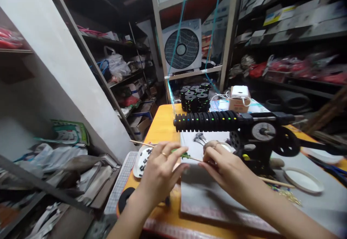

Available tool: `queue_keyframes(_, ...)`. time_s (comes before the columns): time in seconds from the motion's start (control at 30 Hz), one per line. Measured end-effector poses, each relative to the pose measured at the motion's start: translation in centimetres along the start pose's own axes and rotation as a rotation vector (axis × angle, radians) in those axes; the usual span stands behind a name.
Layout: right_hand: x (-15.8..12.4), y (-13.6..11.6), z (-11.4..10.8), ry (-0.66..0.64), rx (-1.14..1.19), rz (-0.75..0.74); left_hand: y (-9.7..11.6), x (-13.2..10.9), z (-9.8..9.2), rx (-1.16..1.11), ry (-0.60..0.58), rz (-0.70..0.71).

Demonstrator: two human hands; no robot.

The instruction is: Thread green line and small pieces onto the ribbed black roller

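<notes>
A thin wooden stick (141,143) runs slantwise from the left, passes under the fingers of my left hand (162,163) and comes out toward the right. My left hand is closed around it, with the thumb below. A small green piece (185,155) sits on the stick just past my left fingertips; its kind is too blurred to tell. My right hand (219,157) pinches at the stick's right end, and its fingertips hide what else is there. Behind both hands stands a black machine (207,121) with a row of ribbed discs bearing coloured dots.
Small black pieces lie in a white dish (138,170) at left. Behind the machine are stacked black spools (195,97) and a white device (240,91). Metal pins (200,138), a round white lid (303,179) and gold bits (290,196) lie on the grey board (200,195). Blue cords hang before a fan (181,46).
</notes>
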State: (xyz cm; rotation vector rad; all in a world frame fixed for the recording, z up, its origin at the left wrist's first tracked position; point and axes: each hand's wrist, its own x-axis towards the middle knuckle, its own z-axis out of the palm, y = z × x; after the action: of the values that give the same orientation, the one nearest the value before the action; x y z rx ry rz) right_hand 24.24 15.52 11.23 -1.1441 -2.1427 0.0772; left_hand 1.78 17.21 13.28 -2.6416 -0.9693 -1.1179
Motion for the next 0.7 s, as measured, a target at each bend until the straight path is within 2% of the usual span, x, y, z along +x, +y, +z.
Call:
queue_keyframes(0.07, 0.5, -0.8, 0.4, 0.005, -0.005, 0.014, -0.4, 0.7, 1.2, 0.059, -0.094, 0.161)
queue_keyframes(0.2, 0.2, -1.5, 0.5, 0.0, -0.022, 0.046, -2.7, 1.2, 2.5, 0.053, -0.121, 0.231)
queue_keyframes(0.3, -0.8, -1.3, 0.0, -0.015, -0.071, 0.08, -4.3, 0.8, 2.0, 0.059, -0.124, 0.241)
queue_keyframes(0.4, -1.1, -1.4, 0.0, -0.041, -0.116, 0.105, -5.1, 0.6, 1.4, 0.087, -0.13, 0.251)
queue_keyframes(0.6, 1.0, -2.6, 1.5, -0.077, -0.132, 0.093, -4.9, 0.7, 0.9, 0.179, -0.17, 0.289)
queue_keyframes(0.7, 1.2, -2.5, 1.9, -0.081, -0.133, 0.111, -6.2, 1.0, 0.2, 0.232, -0.181, 0.294)
